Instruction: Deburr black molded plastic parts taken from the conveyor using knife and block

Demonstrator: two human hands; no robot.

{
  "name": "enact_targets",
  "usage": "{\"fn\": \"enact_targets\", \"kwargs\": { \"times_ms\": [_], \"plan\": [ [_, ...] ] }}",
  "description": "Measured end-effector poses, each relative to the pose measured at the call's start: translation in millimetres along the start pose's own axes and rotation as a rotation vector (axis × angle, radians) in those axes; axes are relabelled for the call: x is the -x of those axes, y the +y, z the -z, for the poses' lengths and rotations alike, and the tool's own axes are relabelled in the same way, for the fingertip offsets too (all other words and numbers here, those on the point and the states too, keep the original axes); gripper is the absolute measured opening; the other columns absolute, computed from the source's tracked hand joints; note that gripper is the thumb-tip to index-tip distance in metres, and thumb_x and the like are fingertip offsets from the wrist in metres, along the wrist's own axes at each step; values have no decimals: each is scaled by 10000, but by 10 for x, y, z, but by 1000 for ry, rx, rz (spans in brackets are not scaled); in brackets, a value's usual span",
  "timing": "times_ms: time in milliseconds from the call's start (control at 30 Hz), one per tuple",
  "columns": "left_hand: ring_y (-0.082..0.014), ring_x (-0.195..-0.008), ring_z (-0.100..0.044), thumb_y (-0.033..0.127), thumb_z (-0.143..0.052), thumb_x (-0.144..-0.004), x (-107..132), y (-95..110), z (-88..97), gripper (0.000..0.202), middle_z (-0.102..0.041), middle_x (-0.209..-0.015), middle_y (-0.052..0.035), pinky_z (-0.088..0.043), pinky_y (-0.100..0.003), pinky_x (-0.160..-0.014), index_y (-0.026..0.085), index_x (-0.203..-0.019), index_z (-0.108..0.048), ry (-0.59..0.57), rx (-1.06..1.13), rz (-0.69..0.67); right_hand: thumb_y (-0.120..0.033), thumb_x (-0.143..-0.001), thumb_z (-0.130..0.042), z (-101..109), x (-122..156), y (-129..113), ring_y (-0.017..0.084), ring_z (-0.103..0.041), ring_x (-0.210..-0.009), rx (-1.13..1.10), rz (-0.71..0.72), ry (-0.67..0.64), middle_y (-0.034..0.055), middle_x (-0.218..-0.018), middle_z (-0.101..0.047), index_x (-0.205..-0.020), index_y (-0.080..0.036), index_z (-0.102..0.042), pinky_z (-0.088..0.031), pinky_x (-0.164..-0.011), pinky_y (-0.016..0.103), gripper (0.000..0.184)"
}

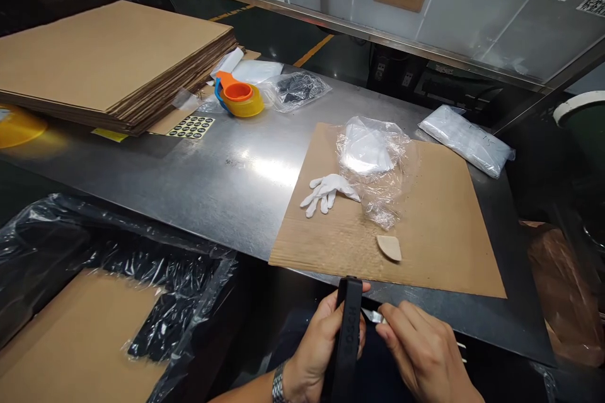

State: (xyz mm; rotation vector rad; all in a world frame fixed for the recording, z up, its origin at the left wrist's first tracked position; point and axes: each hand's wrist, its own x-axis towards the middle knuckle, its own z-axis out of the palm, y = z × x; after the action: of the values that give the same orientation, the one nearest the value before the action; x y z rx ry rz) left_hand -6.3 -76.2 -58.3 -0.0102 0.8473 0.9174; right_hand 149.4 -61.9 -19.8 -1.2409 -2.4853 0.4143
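My left hand [324, 334], with a watch band at the wrist, is closed around a long black bar-shaped part [350, 327] marked BOSCH. The part stands upright in front of the table's near edge. At its right side, my right hand [425, 346] pinches a small shiny metal piece [375, 316], like a short blade, with its tip close to the part. I cannot make out whether the tip touches. Beyond the hands, a cardboard sheet [439, 252] bears a small quarter-round cardboard piece [389, 247], a white glove [328, 192] and a clear plastic bag [371, 151] with white contents.
Stacked cardboard sheets [118, 56] rise at the back left of the metal table [227, 176]. Near them are a yellow tape roll in an orange holder [240, 97], a sticker sheet [191, 127] and a bagged dark item [300, 89]. A plastic-lined box [198, 302] stands at lower left.
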Motion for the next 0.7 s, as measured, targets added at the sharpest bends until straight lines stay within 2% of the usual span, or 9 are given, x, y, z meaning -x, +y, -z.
{"fn": "enact_targets", "kwargs": {
  "times_ms": [700],
  "plan": [
    [-53, -352, -315, 304, -627, -725, 7, 2, 5, 470, -463, -396, 67, -224, -187, -390, 116, -1125, -467, 21, -53, 31, -253, -946, -346, 22, 2, 3, 129, -518, -523, 1, 3, -33, 17, -630, -536, -893, -176, -579, -360, -486, 238, 251]
  ]
}}
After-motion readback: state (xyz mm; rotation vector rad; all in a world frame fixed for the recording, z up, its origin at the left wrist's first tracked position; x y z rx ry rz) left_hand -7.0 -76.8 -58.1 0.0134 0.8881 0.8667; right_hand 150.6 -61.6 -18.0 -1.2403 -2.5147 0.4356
